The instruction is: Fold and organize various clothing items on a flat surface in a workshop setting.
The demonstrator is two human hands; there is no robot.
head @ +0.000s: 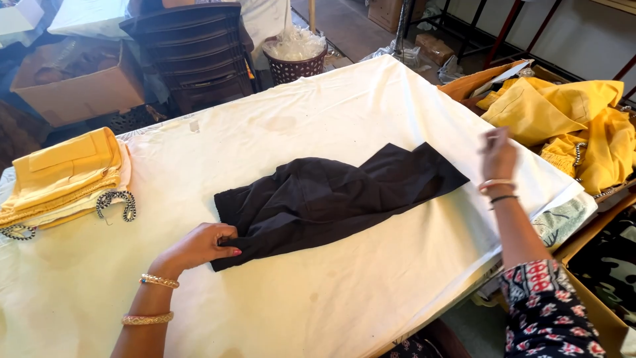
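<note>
- The bench fills the view, draped in a cream cloth with faint stains and soft creases.
- Lying across its middle is a black garment, loosely folded, running from lower left up towards the right edge.
- The left hand is down on the cloth, fingers curled and pinching the near-left corner of the black garment.
- The right hand is raised above the bench's right side, apart from the garment; it is blurred, fingers drawn together, and I cannot tell whether it grips anything.
- On the far left of the bench sits a stack of folded yellow garments, with black-and-white patterned cords trailing just beside it.
- Off the right edge, a heap of loose yellow garments spills out of a cardboard box.
- Beyond the far edge stands a stack of dark plastic chairs, and next to it a woven basket stuffed with clear plastic.
- At upper left, an open cardboard carton rests on the floor.
- Metal rack legs rise at the top right against a pale wall.
</note>
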